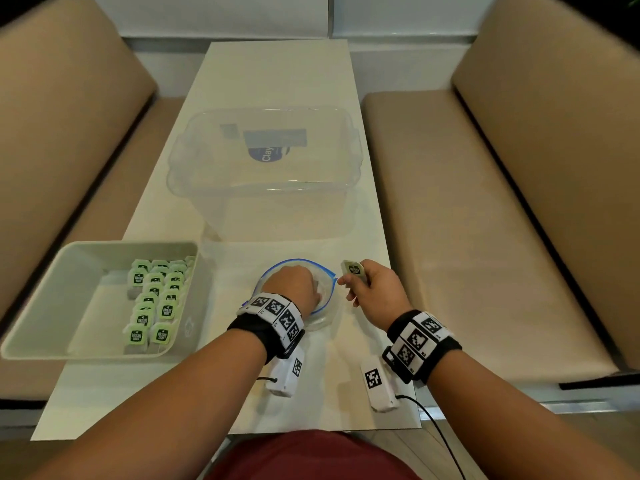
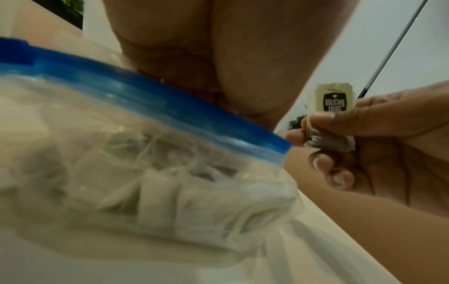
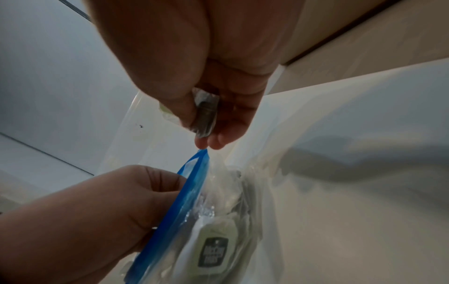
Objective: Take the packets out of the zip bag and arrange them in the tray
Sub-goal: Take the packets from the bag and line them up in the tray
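- Zip bag: clear with a blue zip rim, mouth open, lying on the table near its front edge; more packets show inside through the plastic.
- Left hand: reaches into the bag mouth; whether its fingers grip anything cannot be told.
- Right hand: just right of the bag, thumb and fingers pinched on one tea packet, held upright clear of the table.
- Tray: pale, at the table's front-left corner, overhanging the edge; green-labelled packets in rows fill its right part.
- Clear plastic bin: mid-table, behind the bag.
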`<state>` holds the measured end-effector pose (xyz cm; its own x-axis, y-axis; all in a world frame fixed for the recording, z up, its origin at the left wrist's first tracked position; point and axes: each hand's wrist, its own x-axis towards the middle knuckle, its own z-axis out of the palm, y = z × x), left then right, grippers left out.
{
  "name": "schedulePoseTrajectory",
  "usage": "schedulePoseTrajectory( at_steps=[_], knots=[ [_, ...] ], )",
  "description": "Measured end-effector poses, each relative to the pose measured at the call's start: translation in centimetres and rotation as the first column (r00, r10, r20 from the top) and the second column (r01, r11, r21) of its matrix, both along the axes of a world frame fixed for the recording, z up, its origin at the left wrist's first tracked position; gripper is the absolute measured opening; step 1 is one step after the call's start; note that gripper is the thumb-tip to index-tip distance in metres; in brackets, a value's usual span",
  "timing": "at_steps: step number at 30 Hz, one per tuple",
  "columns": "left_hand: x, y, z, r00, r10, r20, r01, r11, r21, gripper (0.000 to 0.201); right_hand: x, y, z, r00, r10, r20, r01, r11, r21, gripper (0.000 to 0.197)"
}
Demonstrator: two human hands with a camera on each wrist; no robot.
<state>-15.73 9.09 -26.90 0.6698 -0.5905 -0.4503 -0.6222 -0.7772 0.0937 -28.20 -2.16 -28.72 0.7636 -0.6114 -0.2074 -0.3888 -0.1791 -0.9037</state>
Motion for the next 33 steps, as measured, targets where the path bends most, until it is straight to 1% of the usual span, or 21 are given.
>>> schedulePoseTrajectory(
  at_steps=[3,5,7,8,10,13,14,17,18,19,21,22,23,25,26,28,30,31,33],
  knots=[
    [0.1,0.0,0.4,1.0,0.023,-0.011,-0.023,1.0,-0.004,0.029,0.1,0.0,-0.2,1.0,0.002,-0.021,-0.003,1.0,-0.021,0.017],
    [-0.1,0.4,0.6,0.998,0.053,-0.019,-0.054,0.997,-0.064,0.027,0.2,0.1,-0.2,1.0,0.007,-0.013,-0.007,1.0,-0.015,0.014],
    [0.0,0.9,1.2,0.99,0.115,-0.086,-0.127,0.981,-0.15,0.021,0.4,0.2,-0.2,1.0,0.017,-0.008,-0.017,1.0,-0.004,0.005],
    [0.1,1.2,1.6,0.981,0.148,-0.125,-0.171,0.966,-0.193,0.016,0.5,0.4,-0.2,1.0,0.02,-0.003,-0.019,1.0,0.002,0.008],
    [0.6,1.7,2.5,0.958,0.207,-0.198,-0.257,0.926,-0.277,0.011,0.7,0.5,-0.2,1.0,0.026,0.018,-0.026,0.999,0.019,0.017],
    [1.6,2.7,3.3,0.896,0.241,-0.373,-0.387,0.836,-0.389,0.004,1.1,0.9,0.2,0.997,0.056,0.052,-0.057,0.998,0.007,0.024],
    [1.8,3.1,3.6,0.876,0.233,-0.423,-0.417,0.807,-0.419,0.001,1.3,1.1,0.4,0.995,0.071,0.066,-0.071,0.997,-0.001,0.023],
    [2.2,3.9,4.6,0.815,0.173,-0.553,-0.484,0.727,-0.486,0.009,1.8,1.7,1.5,0.985,0.126,0.116,-0.123,0.992,-0.031,0.01],
    [2.2,4.2,4.9,0.804,0.142,-0.577,-0.489,0.711,-0.506,0.012,1.9,2.0,1.9,0.979,0.16,0.126,-0.157,0.987,-0.037,0.013],
    [2.2,4.4,5.4,0.802,0.111,-0.587,-0.483,0.699,-0.527,0.013,2.1,2.3,2.4,0.971,0.198,0.132,-0.195,0.98,-0.035,0.022],
    [2.2,5.1,6.1,0.806,0.048,-0.59,-0.456,0.686,-0.567,0.011,2.5,2.7,3.2,0.961,0.239,0.141,-0.241,0.971,-0.009,0.034],
    [2.4,5.5,6.3,0.803,0.015,-0.596,-0.445,0.68,-0.583,0.009,2.8,2.9,3.7,0.957,0.242,0.161,-0.246,0.969,0.005,0.034],
    [2.4,5.9,6.6,0.796,-0.017,-0.605,-0.436,0.676,-0.594,0.009,3.1,3.1,4.0,0.955,0.232,0.183,-0.238,0.971,0.01,0.03],
    [2.7,6.7,7.0,0.796,-0.049,-0.603,-0.41,0.689,-0.598,0.02,3.6,3.4,4.3,0.959,0.19,0.208,-0.196,0.98,0.01,0.019],
    [2.9,7.1,7.1,0.818,-0.059,-0.573,-0.377,0.698,-0.609,0.024,3.9,3.7,4.5,0.963,0.174,0.207,-0.18,0.984,0.009,0.015],
    [3.2,7.7,7.3,0.891,-0.065,-0.449,-0.281,0.698,-0.659,0.018,4.5,4.3,5.0,0.965,0.175,0.197,-0.181,0.983,0.01,0.012],
    [3.9,8.3,7.4,0.951,-0.053,-0.304,-0.188,0.683,-0.706,0.011,5.0,5.2,5.6,0.962,0.194,0.19,-0.198,0.98,0.002,0.02],
    [4.2,8.7,7.5,0.966,-0.053,-0.252,-0.153,0.669,-0.728,0.011,5.2,5.7,6.0,0.962,0.199,0.188,-0.206,0.978,0.019,0.023],
    [4.9,9.4,7.7,0.974,-0.039,-0.224,-0.152,0.617,-0.772,0.011,5.8,6.7,6.5,0.96,0.204,0.191,-0.223,0.971,0.084,0.021]
  ],
)
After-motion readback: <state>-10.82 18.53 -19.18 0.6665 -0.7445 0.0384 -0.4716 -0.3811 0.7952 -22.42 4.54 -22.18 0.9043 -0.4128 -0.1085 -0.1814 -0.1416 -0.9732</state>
